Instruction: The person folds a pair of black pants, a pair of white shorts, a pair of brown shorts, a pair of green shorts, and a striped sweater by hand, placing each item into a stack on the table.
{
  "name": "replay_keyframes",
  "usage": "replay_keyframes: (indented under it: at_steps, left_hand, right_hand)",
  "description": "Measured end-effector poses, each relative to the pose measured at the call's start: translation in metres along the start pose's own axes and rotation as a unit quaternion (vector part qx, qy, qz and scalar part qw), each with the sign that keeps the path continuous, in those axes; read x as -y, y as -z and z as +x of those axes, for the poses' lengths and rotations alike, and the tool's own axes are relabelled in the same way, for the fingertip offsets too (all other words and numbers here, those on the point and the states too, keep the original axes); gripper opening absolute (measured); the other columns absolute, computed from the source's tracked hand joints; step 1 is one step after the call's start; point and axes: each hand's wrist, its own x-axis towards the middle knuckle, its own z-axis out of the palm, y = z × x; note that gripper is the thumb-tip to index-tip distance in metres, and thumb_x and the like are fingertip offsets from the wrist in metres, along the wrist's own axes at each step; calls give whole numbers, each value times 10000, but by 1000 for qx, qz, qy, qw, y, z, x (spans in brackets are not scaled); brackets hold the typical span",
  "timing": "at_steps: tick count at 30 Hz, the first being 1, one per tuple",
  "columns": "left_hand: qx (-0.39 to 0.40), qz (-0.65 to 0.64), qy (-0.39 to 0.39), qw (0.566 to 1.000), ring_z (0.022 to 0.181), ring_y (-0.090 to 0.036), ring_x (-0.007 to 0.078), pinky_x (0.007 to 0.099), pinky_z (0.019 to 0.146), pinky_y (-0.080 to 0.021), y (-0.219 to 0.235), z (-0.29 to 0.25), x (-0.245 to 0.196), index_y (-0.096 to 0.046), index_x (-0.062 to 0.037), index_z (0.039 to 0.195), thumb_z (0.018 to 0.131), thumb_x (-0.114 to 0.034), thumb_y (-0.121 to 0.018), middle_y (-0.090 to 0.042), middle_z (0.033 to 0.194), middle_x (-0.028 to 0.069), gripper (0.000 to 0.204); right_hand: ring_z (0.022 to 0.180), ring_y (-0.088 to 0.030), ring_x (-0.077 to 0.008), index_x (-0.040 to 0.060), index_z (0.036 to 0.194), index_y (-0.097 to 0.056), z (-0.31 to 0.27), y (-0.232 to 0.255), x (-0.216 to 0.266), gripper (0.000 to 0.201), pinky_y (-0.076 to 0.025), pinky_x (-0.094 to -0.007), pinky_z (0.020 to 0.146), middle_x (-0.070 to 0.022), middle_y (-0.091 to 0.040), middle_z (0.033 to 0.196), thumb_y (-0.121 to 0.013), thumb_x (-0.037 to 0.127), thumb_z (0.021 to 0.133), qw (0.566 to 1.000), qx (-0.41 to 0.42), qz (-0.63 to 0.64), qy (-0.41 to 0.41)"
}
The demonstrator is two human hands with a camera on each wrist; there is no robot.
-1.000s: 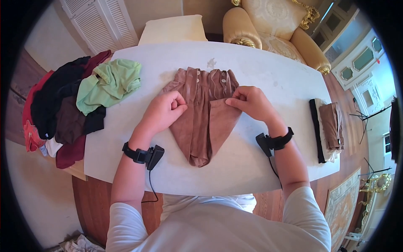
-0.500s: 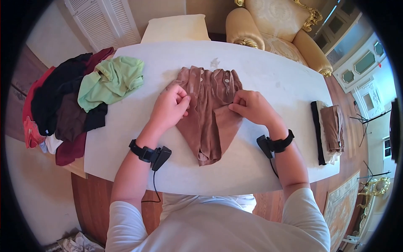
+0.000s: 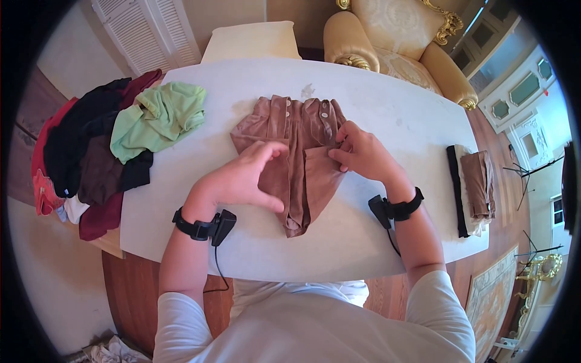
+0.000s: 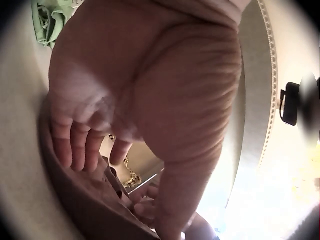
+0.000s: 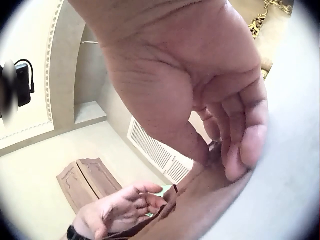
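Observation:
A brown garment (image 3: 293,163) with buttons near its gathered top edge lies on the white table (image 3: 387,236), narrowing to a point toward the person. On its left side, my left hand (image 3: 242,178) has its thumb spread away from straight fingers, the fingertips lying over the cloth. The left wrist view shows this palm (image 4: 110,65) facing the brown cloth, nothing gripped. At the garment's right edge my right hand (image 3: 366,154) pinches the fabric between thumb and fingers. In the right wrist view, the thumb and fingertips (image 5: 235,165) meet at the cloth.
A pile of clothes, with a light green garment (image 3: 160,118) and a black one (image 3: 78,139), covers the table's left end. Several folded garments (image 3: 475,184) lie at the right edge. Beyond the far edge stand a cream-topped seat (image 3: 248,42) and a gold armchair (image 3: 387,36).
My left hand has let go of the garment's left edge, spread its fingers and moved a little toward the person. The right hand keeps its pinch on the right edge.

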Motion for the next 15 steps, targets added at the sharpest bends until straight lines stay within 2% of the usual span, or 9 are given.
replay_keyframes:
  at_steps: [3,6,9,12,15]
  left_hand:
    - [12,103,16,994,1426,-433,374,459,1170,-399,-9,-2,-11,-417,-74,1523,628,-355,-983,-449,1463,171,1095]
    - [-1,167,8,986,1443,-394,410,467,1202,-355,-18,0,-8,-422,-70,1517,607,-403,-982,-419,1485,188,1119]
    - [-16,201,18,979,1436,-401,420,468,1201,-358,-24,-2,-14,-441,-51,1499,602,-409,-983,-423,1487,190,1108]
    - [-11,196,31,980,1438,-399,420,475,1204,-355,-23,-1,-18,-455,-36,1488,634,-439,-966,-426,1496,197,1074]
    - [-14,191,44,980,1442,-398,417,482,1208,-350,-22,0,-18,-472,-22,1499,672,-492,-937,-433,1505,211,1059]
  right_hand:
    - [773,-718,-233,14,968,-592,-7,5,5,257,-559,-355,703,-105,-720,843,-800,129,872,991,30,-83,96]
    - [903,-727,-331,20,997,-613,-12,1,16,269,-557,-406,774,-158,-732,904,-779,145,825,976,128,-131,121]
    - [894,-726,-347,21,1051,-619,-18,-12,20,319,-556,-418,767,-169,-733,906,-778,145,804,974,165,-106,114]
    - [904,-725,-364,11,1059,-626,-16,-22,18,294,-555,-443,768,-185,-733,918,-758,118,819,975,150,-111,117]
    - [888,-728,-376,-4,1052,-622,-16,-27,20,261,-555,-461,768,-204,-732,905,-748,107,852,983,74,-115,124]
